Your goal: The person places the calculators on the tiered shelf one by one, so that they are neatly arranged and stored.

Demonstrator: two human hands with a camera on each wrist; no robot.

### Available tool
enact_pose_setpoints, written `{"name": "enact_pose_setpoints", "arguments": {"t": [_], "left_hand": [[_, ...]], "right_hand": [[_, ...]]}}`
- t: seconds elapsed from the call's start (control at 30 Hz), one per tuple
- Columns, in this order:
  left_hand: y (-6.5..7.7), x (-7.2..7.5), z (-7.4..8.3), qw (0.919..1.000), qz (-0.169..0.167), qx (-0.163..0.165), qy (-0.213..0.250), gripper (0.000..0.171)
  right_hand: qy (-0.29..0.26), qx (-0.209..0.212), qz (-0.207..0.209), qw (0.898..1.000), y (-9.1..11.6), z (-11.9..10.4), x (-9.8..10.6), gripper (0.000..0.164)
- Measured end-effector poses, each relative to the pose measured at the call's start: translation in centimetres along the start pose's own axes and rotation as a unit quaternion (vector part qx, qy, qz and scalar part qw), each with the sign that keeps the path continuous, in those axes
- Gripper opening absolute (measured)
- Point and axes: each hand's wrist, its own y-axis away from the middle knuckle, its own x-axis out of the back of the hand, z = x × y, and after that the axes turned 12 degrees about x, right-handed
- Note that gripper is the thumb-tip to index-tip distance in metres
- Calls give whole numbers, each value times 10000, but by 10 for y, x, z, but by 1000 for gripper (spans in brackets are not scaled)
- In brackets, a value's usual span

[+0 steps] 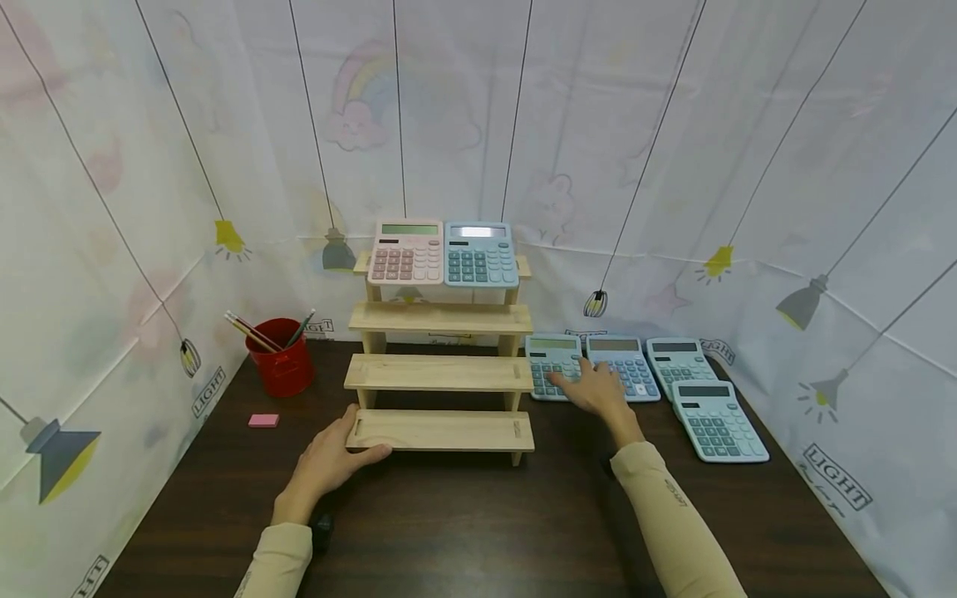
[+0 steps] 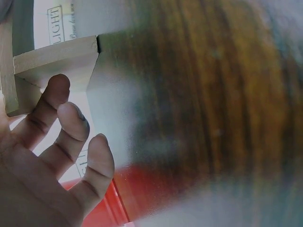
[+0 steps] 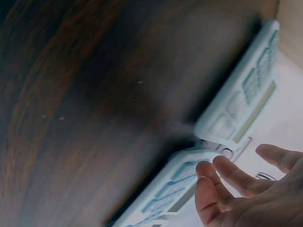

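Observation:
A stepped wooden shelf stand (image 1: 441, 430) stands in the middle of the table. My left hand (image 1: 321, 465) holds the left end of its lowest step, thumb along the front edge and fingers at the end. In the left wrist view, the loosely bent fingers (image 2: 71, 123) overlap the wooden board (image 2: 57, 56). My right hand (image 1: 594, 388) reaches over two light blue calculators, the left one (image 1: 552, 353) and the right one (image 1: 635, 370), fingers spread. In the right wrist view, its fingertips (image 3: 206, 170) are close to the edge of a calculator (image 3: 170, 184); nothing is in its grasp.
On the top step, a pink calculator (image 1: 406, 252) leans beside a blue one (image 1: 479, 253). Two more calculators, one behind (image 1: 679, 359) and one nearer (image 1: 719, 422), overlap at the right. A red cup (image 1: 287, 370) of pencils and a pink eraser (image 1: 263, 421) are left.

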Motion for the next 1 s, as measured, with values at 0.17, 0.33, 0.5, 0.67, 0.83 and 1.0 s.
{"name": "enact_pose_setpoints", "arguments": {"t": [0.17,0.33,0.5,0.67,0.83,1.0], "left_hand": [[0,-1,-1,10000,-2,41,-19,116],[1,0,0,10000,-38,64,36,116],[2,2,1,10000,-19,31,60,115],[4,2,2,10000,-44,18,58,115],[3,3,2,10000,-19,-6,55,114],[1,2,1,10000,-39,27,-3,114]], "right_hand": [[192,26,-129,9997,-5,5,-7,104],[247,175,-157,9994,-13,6,-11,102],[306,210,-223,9991,-22,3,-13,104],[451,267,-342,9980,-27,0,-13,103],[408,232,-423,9980,-34,-3,-13,104],[397,55,-608,9973,-42,-5,-18,104]]}}
